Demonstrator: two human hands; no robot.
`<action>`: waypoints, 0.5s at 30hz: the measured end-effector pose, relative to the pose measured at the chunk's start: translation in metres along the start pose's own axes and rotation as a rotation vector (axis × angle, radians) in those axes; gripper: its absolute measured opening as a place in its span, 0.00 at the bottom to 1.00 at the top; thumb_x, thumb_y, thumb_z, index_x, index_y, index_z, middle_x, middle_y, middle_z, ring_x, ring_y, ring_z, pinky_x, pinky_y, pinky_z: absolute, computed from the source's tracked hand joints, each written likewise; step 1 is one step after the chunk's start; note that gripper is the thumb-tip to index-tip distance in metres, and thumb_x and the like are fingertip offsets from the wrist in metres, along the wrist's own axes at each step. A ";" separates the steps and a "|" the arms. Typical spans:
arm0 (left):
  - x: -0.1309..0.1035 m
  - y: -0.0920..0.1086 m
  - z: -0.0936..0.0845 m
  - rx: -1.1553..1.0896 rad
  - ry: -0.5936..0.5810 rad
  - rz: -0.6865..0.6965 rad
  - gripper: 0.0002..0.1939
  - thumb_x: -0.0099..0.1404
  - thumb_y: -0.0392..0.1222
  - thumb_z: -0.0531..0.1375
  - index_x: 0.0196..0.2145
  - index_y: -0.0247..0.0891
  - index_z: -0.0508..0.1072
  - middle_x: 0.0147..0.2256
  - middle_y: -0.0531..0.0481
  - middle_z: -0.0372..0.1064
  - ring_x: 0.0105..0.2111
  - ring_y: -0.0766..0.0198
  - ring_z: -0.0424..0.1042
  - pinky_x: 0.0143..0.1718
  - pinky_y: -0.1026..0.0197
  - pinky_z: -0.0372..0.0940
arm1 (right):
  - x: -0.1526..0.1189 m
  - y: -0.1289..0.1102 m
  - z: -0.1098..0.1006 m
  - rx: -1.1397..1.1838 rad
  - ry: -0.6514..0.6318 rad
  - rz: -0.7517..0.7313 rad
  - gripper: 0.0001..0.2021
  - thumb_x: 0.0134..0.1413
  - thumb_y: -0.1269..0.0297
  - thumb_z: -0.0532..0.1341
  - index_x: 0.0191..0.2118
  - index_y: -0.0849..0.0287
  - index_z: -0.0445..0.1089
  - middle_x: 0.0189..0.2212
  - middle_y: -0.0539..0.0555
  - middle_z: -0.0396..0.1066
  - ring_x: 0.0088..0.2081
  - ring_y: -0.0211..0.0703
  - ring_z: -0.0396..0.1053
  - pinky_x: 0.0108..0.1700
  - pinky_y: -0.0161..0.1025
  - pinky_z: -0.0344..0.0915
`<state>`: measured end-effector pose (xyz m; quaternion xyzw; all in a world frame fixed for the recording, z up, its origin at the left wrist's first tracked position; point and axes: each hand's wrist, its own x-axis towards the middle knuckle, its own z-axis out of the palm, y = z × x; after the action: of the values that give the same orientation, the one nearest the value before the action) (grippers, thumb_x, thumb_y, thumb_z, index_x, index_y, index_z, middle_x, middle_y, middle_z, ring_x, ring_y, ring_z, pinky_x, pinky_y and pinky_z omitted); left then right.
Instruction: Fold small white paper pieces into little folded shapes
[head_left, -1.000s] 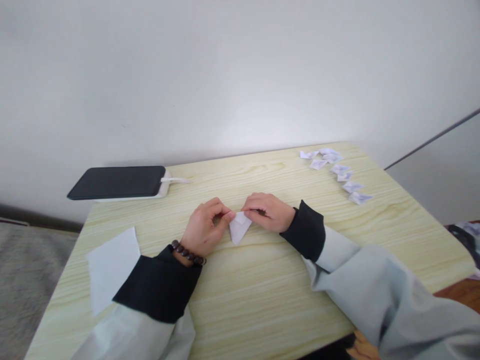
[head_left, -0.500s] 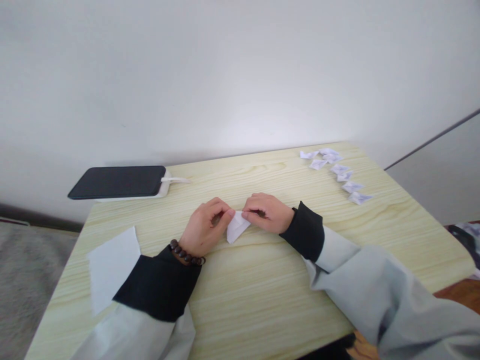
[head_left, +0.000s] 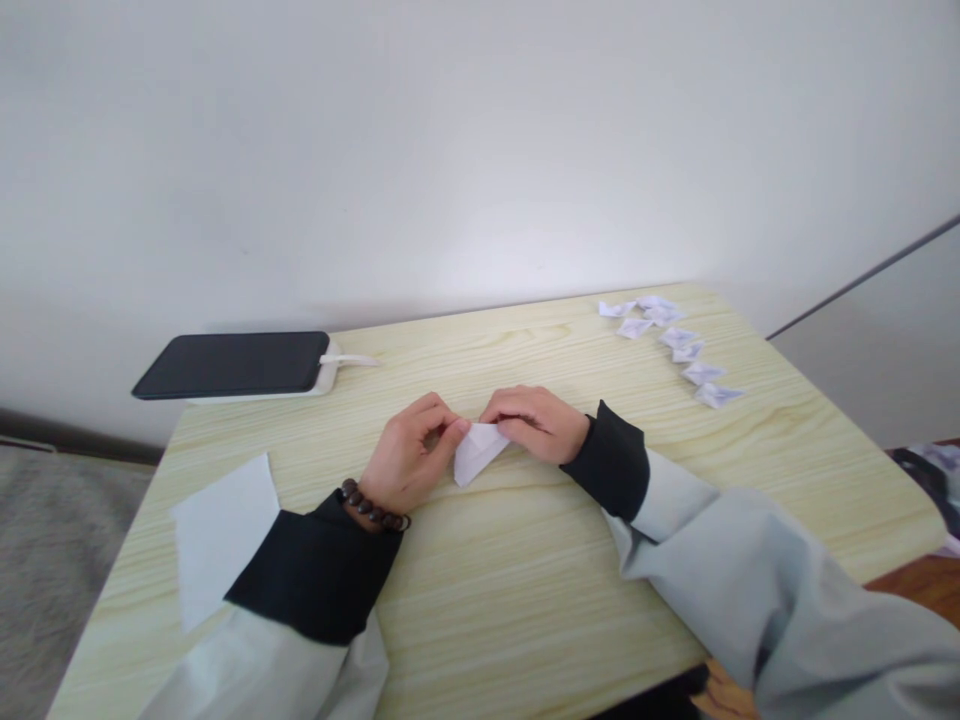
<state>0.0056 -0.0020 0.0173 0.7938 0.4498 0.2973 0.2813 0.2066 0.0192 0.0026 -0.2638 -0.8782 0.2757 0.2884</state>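
Head camera: pinching a small white folded paper (head_left: pixel 475 455) by its far edge, near its left end, with thumb and bent fingers of the left hand (head_left: pixel 411 452), and grasping the right end of the same edge with thumb and curled fingers of the right hand (head_left: pixel 541 425). Holding the piece between both hands, over the pale wood-grained table (head_left: pixel 540 570), with its tapered part pointing back toward the wearer, just beside the left thumb. Cannot tell about contact with the tabletop, nor about the fingertips hidden behind the paper. Wearing a dark beaded bracelet (head_left: pixel 375 512) on the left wrist, just behind the left hand, and black cuffs (head_left: pixel 322 575) with pale grey sleeves (head_left: pixel 712 540) on both arms. Left of the left hand and nearer the body, can see a flat white sheet (head_left: pixel 225 530), partly covered by the left cuff. Beyond the left hand and farther left, can see a dark-screened phone (head_left: pixel 232 365) on a white block (head_left: pixel 328 379), with a white cable (head_left: pixel 360 360) at its right end. Beyond the right hand and off to its right, find a group of little folded white shapes (head_left: pixel 703 373) in a loose bent line, some touching. Past the table, straight ahead of both hands, meet a pale wall (head_left: pixel 450 150)
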 end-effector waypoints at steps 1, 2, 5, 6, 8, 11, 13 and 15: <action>0.000 0.000 0.000 0.001 -0.007 0.004 0.14 0.64 0.42 0.53 0.25 0.36 0.71 0.25 0.51 0.62 0.25 0.67 0.62 0.27 0.63 0.57 | 0.000 -0.001 0.000 -0.001 -0.009 0.000 0.10 0.56 0.70 0.50 0.34 0.62 0.68 0.28 0.53 0.69 0.30 0.37 0.64 0.35 0.35 0.60; 0.000 -0.001 0.001 0.000 -0.012 0.008 0.14 0.64 0.43 0.53 0.25 0.36 0.71 0.26 0.51 0.62 0.26 0.67 0.62 0.27 0.63 0.57 | 0.000 -0.001 0.001 -0.019 -0.015 -0.001 0.10 0.57 0.68 0.51 0.33 0.62 0.68 0.27 0.52 0.68 0.29 0.37 0.64 0.35 0.35 0.59; 0.000 -0.002 0.002 -0.018 -0.029 0.012 0.13 0.64 0.45 0.53 0.27 0.36 0.71 0.27 0.50 0.64 0.28 0.66 0.63 0.29 0.63 0.59 | 0.001 -0.002 0.004 -0.125 -0.004 -0.001 0.11 0.58 0.64 0.52 0.29 0.60 0.68 0.23 0.51 0.67 0.27 0.37 0.62 0.34 0.36 0.58; 0.000 -0.002 0.002 -0.022 -0.033 0.011 0.13 0.64 0.45 0.53 0.27 0.37 0.71 0.28 0.50 0.65 0.28 0.66 0.64 0.30 0.63 0.59 | 0.001 -0.002 0.005 -0.149 0.005 0.004 0.12 0.59 0.64 0.52 0.28 0.60 0.67 0.22 0.50 0.67 0.27 0.37 0.62 0.34 0.36 0.57; 0.000 -0.002 0.002 -0.021 -0.040 0.003 0.12 0.63 0.46 0.53 0.29 0.37 0.71 0.28 0.50 0.66 0.29 0.65 0.64 0.31 0.63 0.60 | 0.001 -0.002 0.007 -0.157 0.028 0.023 0.13 0.60 0.63 0.52 0.26 0.60 0.67 0.21 0.50 0.66 0.26 0.36 0.61 0.33 0.35 0.57; 0.000 -0.002 0.003 -0.005 -0.053 -0.019 0.12 0.63 0.47 0.54 0.30 0.36 0.71 0.28 0.50 0.66 0.28 0.66 0.63 0.30 0.63 0.60 | 0.000 -0.003 0.006 -0.126 0.066 0.086 0.14 0.60 0.62 0.51 0.27 0.61 0.67 0.20 0.49 0.64 0.23 0.34 0.59 0.29 0.32 0.55; 0.000 -0.003 0.004 0.003 -0.056 -0.035 0.13 0.63 0.47 0.53 0.30 0.36 0.71 0.28 0.50 0.67 0.27 0.66 0.64 0.30 0.63 0.60 | 0.000 -0.004 0.005 -0.121 0.074 0.114 0.14 0.60 0.61 0.51 0.26 0.61 0.67 0.19 0.48 0.63 0.23 0.33 0.58 0.28 0.32 0.54; 0.000 -0.003 0.004 0.010 -0.043 -0.064 0.13 0.64 0.47 0.52 0.31 0.36 0.71 0.27 0.51 0.67 0.27 0.66 0.64 0.29 0.63 0.59 | 0.000 -0.005 0.004 -0.130 0.066 0.100 0.15 0.60 0.62 0.51 0.24 0.60 0.65 0.18 0.48 0.61 0.22 0.33 0.57 0.28 0.32 0.53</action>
<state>0.0064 -0.0017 0.0127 0.7865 0.4704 0.2689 0.2964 0.2026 0.0139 0.0031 -0.3343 -0.8701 0.2231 0.2852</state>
